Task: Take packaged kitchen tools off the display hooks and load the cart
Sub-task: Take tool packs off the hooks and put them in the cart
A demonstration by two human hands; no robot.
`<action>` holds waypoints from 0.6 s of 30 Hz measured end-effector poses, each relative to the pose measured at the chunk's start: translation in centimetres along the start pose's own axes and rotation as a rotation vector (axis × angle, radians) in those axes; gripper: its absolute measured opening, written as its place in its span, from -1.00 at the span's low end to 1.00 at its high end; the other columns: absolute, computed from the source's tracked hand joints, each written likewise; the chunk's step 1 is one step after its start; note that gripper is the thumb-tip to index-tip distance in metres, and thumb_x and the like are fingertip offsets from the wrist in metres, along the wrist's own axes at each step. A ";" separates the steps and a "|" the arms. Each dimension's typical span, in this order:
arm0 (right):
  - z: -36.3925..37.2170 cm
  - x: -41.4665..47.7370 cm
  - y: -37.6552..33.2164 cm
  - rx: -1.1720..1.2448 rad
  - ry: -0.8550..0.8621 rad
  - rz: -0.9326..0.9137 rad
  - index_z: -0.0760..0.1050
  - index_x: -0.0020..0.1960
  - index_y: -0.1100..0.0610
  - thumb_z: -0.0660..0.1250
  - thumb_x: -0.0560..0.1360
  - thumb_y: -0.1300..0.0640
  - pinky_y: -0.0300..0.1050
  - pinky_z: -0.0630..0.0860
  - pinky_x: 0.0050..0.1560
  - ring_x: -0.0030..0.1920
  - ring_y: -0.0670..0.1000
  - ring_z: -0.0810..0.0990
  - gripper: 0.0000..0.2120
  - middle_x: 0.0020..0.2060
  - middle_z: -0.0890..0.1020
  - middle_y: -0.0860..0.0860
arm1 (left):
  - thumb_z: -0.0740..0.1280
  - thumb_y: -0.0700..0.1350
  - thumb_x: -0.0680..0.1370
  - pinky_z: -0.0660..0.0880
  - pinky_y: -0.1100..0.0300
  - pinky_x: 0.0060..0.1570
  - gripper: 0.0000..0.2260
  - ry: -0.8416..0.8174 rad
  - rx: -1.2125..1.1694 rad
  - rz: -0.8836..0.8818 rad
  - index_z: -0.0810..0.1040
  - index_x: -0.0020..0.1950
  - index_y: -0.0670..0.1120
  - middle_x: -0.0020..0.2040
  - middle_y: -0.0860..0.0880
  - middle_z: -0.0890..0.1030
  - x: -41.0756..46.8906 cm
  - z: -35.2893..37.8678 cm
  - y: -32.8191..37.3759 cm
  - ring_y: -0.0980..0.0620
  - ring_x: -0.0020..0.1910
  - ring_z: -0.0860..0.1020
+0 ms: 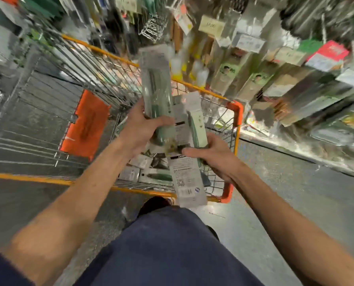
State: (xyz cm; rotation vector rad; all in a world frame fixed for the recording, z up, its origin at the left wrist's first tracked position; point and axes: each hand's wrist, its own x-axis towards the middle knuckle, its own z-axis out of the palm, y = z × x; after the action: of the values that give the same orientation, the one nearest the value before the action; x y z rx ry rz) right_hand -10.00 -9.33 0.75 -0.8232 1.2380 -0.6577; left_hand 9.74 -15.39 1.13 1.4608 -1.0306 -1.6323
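Note:
My left hand (pixel 142 129) grips a long clear pack with a green-handled kitchen tool (pixel 155 85), held upright over the wire cart (pixel 237 112). My right hand (pixel 211 155) holds other packaged tools (pixel 189 174), their white backing cards hanging down over the cart's near rim. Several packaged tools (pixel 151 174) lie on the cart's floor below my hands. The view is motion-blurred.
The cart has orange rims and an orange child-seat flap (pixel 87 124). Display hooks with hanging packaged goods (pixel 275 79) fill the right and top. A low shelf edge (pixel 295 149) runs along the right. Grey floor (pixel 295 193) lies between the cart and the shelves.

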 end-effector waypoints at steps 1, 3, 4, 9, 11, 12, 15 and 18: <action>-0.7 -2.2 -0.1 -0.003 0.032 -0.049 0.61 0.06 0.07 0.54 0.35 0.32 -0.07 0.61 0.03 -0.01 0.01 0.71 -0.66 -0.05 0.74 0.00 | 0.54 -0.31 0.39 0.64 -0.01 -0.03 -0.53 -0.019 -0.007 0.041 0.51 0.22 -0.02 0.09 -0.04 0.69 -1.5 1.8 1.0 -0.01 0.05 0.68; -2.2 -6.7 -0.3 0.016 0.101 -0.135 0.59 0.02 0.09 0.50 0.36 0.38 -0.16 0.61 -0.16 -0.14 -0.04 0.71 -0.69 -0.14 0.74 -0.03 | 0.53 -0.29 0.40 0.65 -0.02 -0.05 -0.59 -0.081 0.010 0.118 0.51 0.16 -0.01 0.07 -0.05 0.69 -4.5 5.2 2.6 -0.03 0.03 0.68; -3.0 -9.2 -0.4 0.024 0.139 -0.168 0.59 0.03 0.11 0.50 0.37 0.38 -0.16 0.59 -0.22 -0.17 -0.03 0.70 -0.69 -0.15 0.74 -0.01 | 0.54 -0.27 0.40 0.64 -0.05 -0.05 -0.59 -0.136 0.024 0.153 0.50 0.16 -0.01 0.09 -0.08 0.69 -6.0 7.1 3.3 -0.07 0.04 0.68; -8.8 -21.8 -0.4 0.098 0.381 -0.318 0.59 0.06 0.10 0.45 0.43 0.36 -0.10 0.61 -0.32 -0.19 0.04 0.70 -0.73 -0.09 0.74 0.06 | 0.48 -0.40 0.40 0.61 -0.13 0.09 -0.56 -0.364 0.052 0.285 0.48 0.19 -0.08 0.12 -0.20 0.66 -12.4 17.8 6.5 -0.15 0.10 0.66; -11.0 -26.7 -0.3 0.126 0.489 -0.374 0.59 0.09 0.12 0.45 0.43 0.35 -0.05 0.63 -0.25 -0.10 0.09 0.72 -0.72 -0.02 0.73 0.09 | 0.49 -0.40 0.38 0.62 -0.06 0.05 -0.50 -0.465 0.108 0.328 0.46 0.27 -0.17 0.10 -0.21 0.66 -15.0 22.1 7.3 -0.16 0.08 0.66; -12.1 -29.1 -0.1 0.136 0.546 -0.397 0.58 0.12 0.14 0.46 0.43 0.34 -0.04 0.64 -0.22 -0.07 0.11 0.72 -0.71 0.00 0.73 0.10 | 0.51 -0.38 0.36 0.63 -0.03 0.03 -0.47 -0.508 0.129 0.346 0.45 0.28 -0.18 0.09 -0.20 0.67 -16.3 24.2 7.5 -0.15 0.07 0.66; -15.2 -35.5 0.4 0.142 0.702 -0.453 0.55 0.20 0.19 0.48 0.41 0.32 0.00 0.65 -0.19 -0.04 0.12 0.72 -0.63 0.02 0.73 0.11 | 0.52 -0.39 0.35 0.64 0.00 0.01 -0.48 -0.625 0.121 0.396 0.46 0.25 -0.15 0.05 -0.13 0.69 -19.9 30.4 7.9 -0.08 0.03 0.68; -18.1 -40.8 1.1 0.155 0.831 -0.528 0.56 0.18 0.18 0.47 0.42 0.36 -0.15 0.61 -0.25 -0.08 0.02 0.73 -0.65 -0.02 0.74 0.05 | 0.50 -0.36 0.39 0.65 0.08 -0.04 -0.55 -0.722 0.119 0.458 0.48 0.21 -0.12 0.01 -0.05 0.71 -23.3 36.3 8.5 0.01 0.00 0.70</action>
State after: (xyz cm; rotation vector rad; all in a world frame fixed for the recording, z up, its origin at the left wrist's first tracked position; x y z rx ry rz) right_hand -36.48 21.08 19.91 -0.7680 1.6813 -1.6161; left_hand -23.73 5.58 20.53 0.5982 -1.7267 -1.7876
